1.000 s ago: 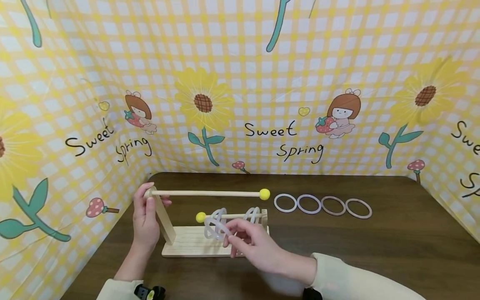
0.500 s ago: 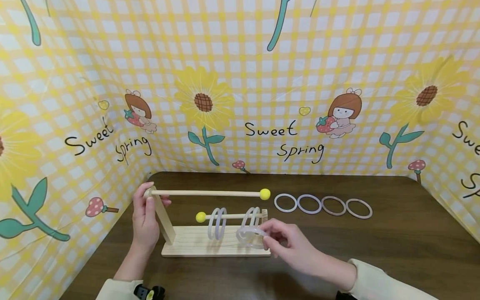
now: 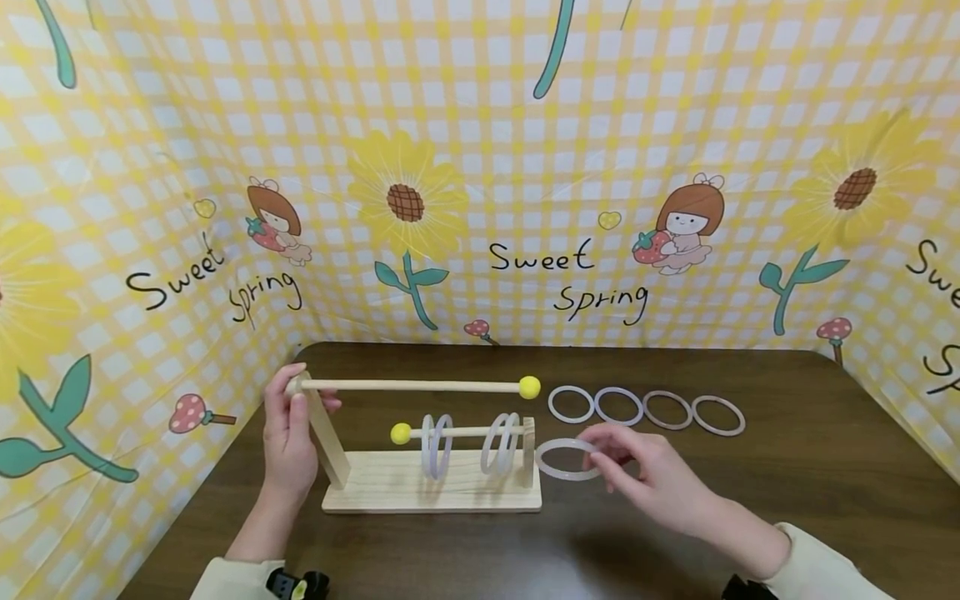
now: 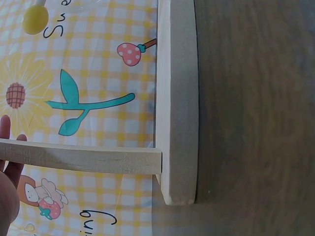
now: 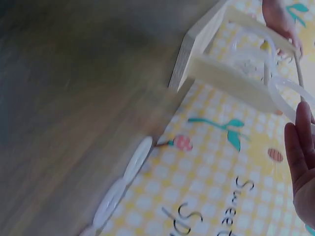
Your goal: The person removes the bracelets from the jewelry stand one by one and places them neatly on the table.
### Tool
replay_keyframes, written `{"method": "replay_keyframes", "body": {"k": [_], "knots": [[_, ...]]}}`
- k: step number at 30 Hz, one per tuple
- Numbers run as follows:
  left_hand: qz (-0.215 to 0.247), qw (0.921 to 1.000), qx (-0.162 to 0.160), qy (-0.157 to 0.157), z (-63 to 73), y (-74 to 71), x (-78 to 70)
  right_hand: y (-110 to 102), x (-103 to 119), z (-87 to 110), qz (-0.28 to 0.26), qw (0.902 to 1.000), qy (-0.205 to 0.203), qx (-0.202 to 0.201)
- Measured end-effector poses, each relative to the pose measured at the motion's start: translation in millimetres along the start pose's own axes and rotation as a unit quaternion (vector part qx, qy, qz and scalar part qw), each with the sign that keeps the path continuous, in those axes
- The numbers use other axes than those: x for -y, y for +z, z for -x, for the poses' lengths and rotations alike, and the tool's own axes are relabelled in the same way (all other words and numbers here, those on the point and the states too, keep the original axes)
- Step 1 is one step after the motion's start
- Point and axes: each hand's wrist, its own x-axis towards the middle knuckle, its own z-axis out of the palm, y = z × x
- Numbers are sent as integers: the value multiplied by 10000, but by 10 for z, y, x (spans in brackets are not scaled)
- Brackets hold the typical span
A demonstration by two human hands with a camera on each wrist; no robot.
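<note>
One pale, translucent ring (image 3: pixel 564 476) sits in the grasp of the right hand (image 3: pixel 660 479), whose thumb and forefinger are brought together to pinch its near rim; the ring is held roughly level, just right of the short upright (image 3: pixel 528 454), though whether the two touch cannot be told; the left hand (image 3: pixel 288 437) is wrapped about the top of the tall upright (image 3: pixel 330 442), thumb on the near side and fingertips showing beyond it.

From that top an upper rod (image 3: pixel 420 386) runs rightward to a yellow ball (image 3: pixel 529 387); below it, a lower rod (image 3: pixel 468 432) reaches leftward from the short upright to a second yellow ball (image 3: pixel 401 433); two rings (image 3: pixel 439 471) hang on this rod near its ball, and a further cluster of rings (image 3: pixel 487 450) hangs close to the short upright, overlapping too much to count surely; both uprights rise from a flat wooden base (image 3: pixel 431 492).

Behind the held ring, four more rings (image 3: pixel 595 406) lie flat in a row, side by side; they and the base rest on a dark brown tabletop (image 3: pixel 450 558); around its back and left side hangs yellow-checked cloth (image 3: pixel 480 100) printed with sunflowers and "Sweet Spring".
</note>
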Motion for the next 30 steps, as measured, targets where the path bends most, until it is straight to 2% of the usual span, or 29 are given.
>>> {"method": "replay_keyframes", "body": {"k": [4,8,12,17,23,30], "knots": [[-68,10000,-33,-17,-4,-12,-9,-106,-59,5,274,9996,-97,-4],[-146,9999,-47,-75,7,-26,-13,-157,-125,14,448,9990,52,23],[-127,9999,-23,-72,21,-35,-9,-172,-225,45,613,9975,332,141],[18,10000,-13,20,18,-29,-8,-170,-373,87,512,9937,871,477],[142,9999,67,25,-4,-14,-7,-152,-507,109,397,9832,1508,952],[-50,9999,56,-67,-5,-9,-13,-131,-621,105,376,9729,1815,1379]]}}
